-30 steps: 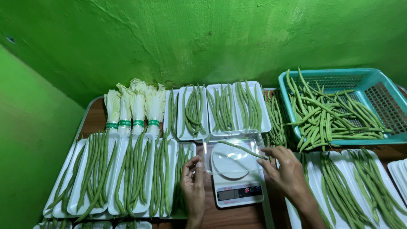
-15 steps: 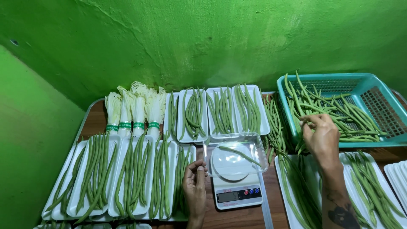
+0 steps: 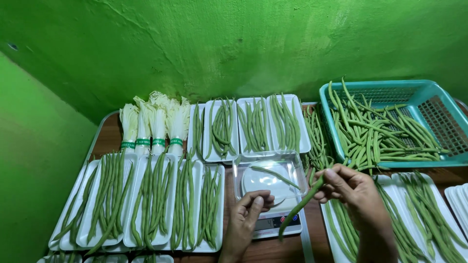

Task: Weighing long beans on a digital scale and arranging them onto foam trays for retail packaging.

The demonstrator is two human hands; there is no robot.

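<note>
Head view shows me the teal basket (image 3: 441,104) of loose green beans at far right, then the clear tray (image 3: 269,173) sitting on the scale (image 3: 273,221), one bean inside. My left hand (image 3: 246,219) rests curled on the tray's near rim, gripping nothing. My right hand (image 3: 353,192) pinches a long green bean (image 3: 298,209); I'd lay it flat, lengthwise alongside the other.

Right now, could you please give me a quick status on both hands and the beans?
Right hand pinching one green bean. Left hand resting on the clear tray on the scale. One bean already in tray; nothing blocking.
</note>
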